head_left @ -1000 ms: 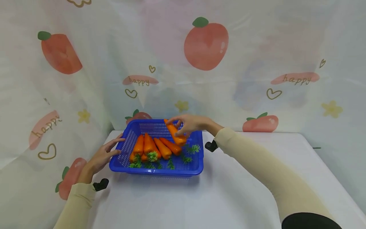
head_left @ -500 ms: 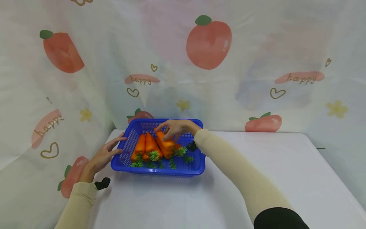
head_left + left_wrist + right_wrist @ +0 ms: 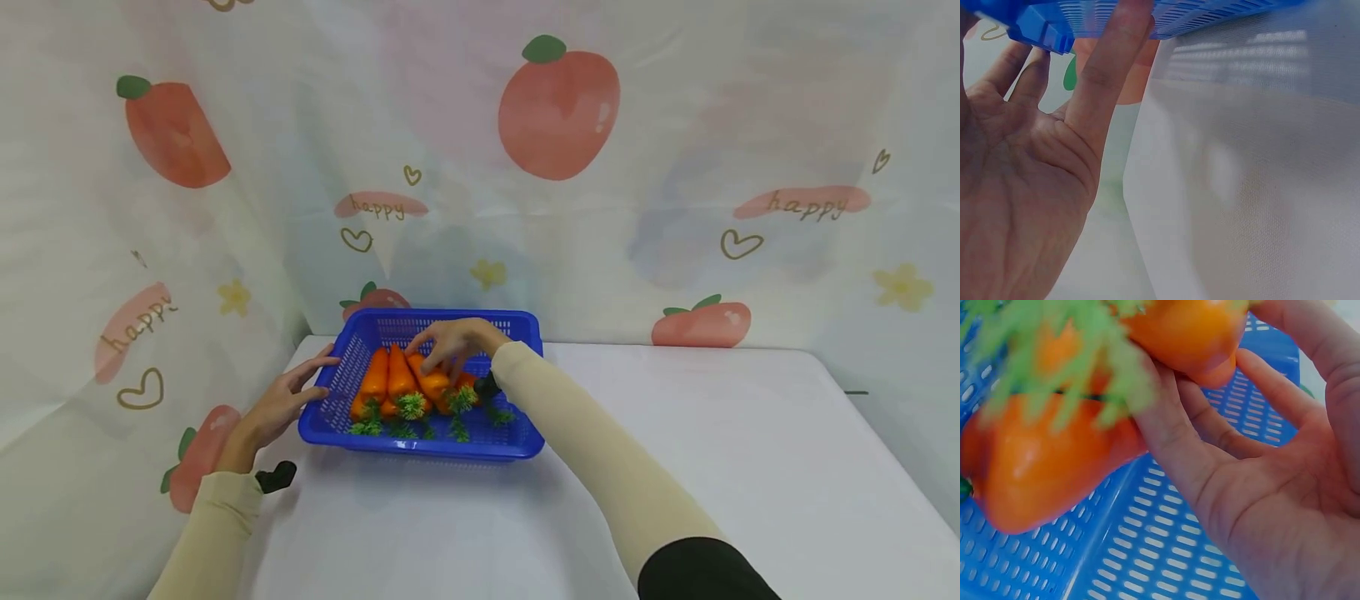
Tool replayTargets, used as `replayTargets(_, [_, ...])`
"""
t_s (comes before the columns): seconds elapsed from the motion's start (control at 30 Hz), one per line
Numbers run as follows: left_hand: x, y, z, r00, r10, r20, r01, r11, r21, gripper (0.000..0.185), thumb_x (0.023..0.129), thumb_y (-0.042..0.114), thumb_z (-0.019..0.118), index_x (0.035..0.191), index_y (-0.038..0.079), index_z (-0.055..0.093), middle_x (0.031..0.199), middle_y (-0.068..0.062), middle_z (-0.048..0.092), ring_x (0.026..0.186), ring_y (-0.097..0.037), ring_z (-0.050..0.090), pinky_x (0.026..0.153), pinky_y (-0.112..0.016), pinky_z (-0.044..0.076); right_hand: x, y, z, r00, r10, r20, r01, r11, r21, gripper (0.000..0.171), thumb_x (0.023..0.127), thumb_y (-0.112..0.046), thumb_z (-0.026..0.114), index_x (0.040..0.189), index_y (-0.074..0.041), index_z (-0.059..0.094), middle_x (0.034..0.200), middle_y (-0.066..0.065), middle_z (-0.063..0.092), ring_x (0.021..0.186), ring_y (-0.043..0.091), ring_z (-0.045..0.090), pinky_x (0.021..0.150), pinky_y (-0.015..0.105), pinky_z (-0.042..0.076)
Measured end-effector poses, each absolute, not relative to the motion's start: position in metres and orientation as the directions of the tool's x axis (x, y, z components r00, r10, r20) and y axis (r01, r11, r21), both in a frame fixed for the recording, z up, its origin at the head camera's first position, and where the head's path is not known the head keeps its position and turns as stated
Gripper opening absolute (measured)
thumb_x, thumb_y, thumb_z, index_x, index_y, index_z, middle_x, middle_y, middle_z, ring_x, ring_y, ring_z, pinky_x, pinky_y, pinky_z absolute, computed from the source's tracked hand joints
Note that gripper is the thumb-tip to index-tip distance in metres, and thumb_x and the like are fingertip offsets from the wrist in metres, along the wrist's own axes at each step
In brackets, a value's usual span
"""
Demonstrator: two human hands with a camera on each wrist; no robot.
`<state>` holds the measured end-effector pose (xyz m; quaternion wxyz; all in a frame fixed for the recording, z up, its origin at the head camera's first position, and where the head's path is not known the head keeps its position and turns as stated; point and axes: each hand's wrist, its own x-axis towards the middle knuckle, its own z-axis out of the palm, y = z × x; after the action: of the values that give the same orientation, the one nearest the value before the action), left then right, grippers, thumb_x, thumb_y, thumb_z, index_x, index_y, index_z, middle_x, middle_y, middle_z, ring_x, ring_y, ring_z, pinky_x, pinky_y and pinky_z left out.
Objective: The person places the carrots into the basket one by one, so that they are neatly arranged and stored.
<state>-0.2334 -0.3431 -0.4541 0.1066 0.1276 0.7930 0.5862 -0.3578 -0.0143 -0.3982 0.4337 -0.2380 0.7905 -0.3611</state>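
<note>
A blue perforated plastic basket [image 3: 420, 448] stands on the table, with several orange carrots [image 3: 377, 379] with frilly green tops lying side by side in its left and middle part. The fingertips and thumb of my left hand [image 3: 279, 410] touch the basket's left rim; in the left wrist view the fingers [image 3: 1100, 81] reach up fairly straight to its side. Inside the basket, my right hand [image 3: 453, 337] holds a carrot [image 3: 431, 383] from above, low among the others. The right wrist view shows fingers [image 3: 1166, 419] around this carrot [image 3: 1188, 331], another carrot [image 3: 1047, 462] beside it.
The white-covered table [image 3: 660, 433] extends in front of the basket and to its right. Behind and to the left hangs a pale cloth [image 3: 637, 108] printed with fruit and the word happy. A black wrist piece [image 3: 277, 477] sits at the left cuff.
My right hand has carried the carrot from the basket's back right leftward and down onto the other carrots. My left hand has stayed at the left rim, and the head view has shifted slightly.
</note>
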Motion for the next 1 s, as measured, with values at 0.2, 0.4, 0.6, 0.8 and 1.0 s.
replayTargets(0.2, [-0.234,-0.344,-0.455,-0.945,0.327,-0.017,0.077,0.273,0.959,0.056,0.104,0.019,0.06,0.156,0.011,0.041,0.174,0.0,0.007,0.154,-0.047,0.01,0.105,-0.071,0.039,-0.357,-0.015,-0.403,-0.521,-0.692,-0.5,-0.035,0.603,-0.797,0.063,0.094,-0.019,0.077,0.152,-0.019,0.052,0.157,0.015,0.039,0.106,0.03,0.068,0.081,0.046,0.062])
replayTargets(0.4, [-0.234,-0.343,-0.455,-0.943,0.331,-0.023,0.072,0.27,0.96,0.056,0.103,0.019,0.06,0.156,0.012,0.042,0.174,0.001,0.007,0.154,-0.047,0.011,0.105,-0.072,0.038,-0.353,-0.016,-0.406,-0.531,-0.688,-0.494,0.0,0.583,-0.812,0.063,0.094,-0.019,0.077,0.152,-0.017,0.051,0.155,0.016,0.043,0.109,0.031,0.068,0.083,0.047,0.062])
replayTargets(0.6, [-0.234,-0.342,-0.454,-0.941,0.338,-0.024,0.072,0.27,0.96,0.056,0.104,0.017,0.059,0.156,0.011,0.041,0.174,0.001,0.006,0.154,-0.047,0.012,0.104,-0.072,0.039,-0.351,-0.016,-0.407,-0.547,-0.683,-0.484,-0.016,0.587,-0.81,0.062,0.095,-0.021,0.076,0.152,-0.017,0.051,0.155,0.015,0.042,0.113,0.032,0.066,0.084,0.046,0.062])
replayTargets(0.8, [-0.232,-0.342,-0.454,-0.937,0.349,-0.024,0.075,0.268,0.96,0.055,0.105,0.015,0.056,0.157,0.008,0.039,0.174,0.0,0.005,0.153,-0.047,0.014,0.103,-0.071,0.041,-0.353,-0.018,-0.412,-0.555,-0.673,-0.488,-0.016,0.595,-0.803,0.064,0.092,-0.024,0.079,0.15,-0.019,0.054,0.159,0.014,0.038,0.115,0.033,0.065,0.085,0.047,0.061])
replayTargets(1.0, [-0.232,-0.34,-0.449,-0.938,0.341,-0.054,0.052,0.294,0.954,0.054,0.105,0.014,0.056,0.156,0.006,0.039,0.174,-0.001,0.005,0.151,-0.049,0.02,0.102,-0.068,0.045,-0.353,-0.019,-0.414,-0.557,-0.679,-0.477,-0.057,0.605,-0.794,0.066,0.092,-0.027,0.079,0.152,-0.02,0.052,0.161,0.013,0.033,0.111,0.032,0.065,0.082,0.046,0.062])
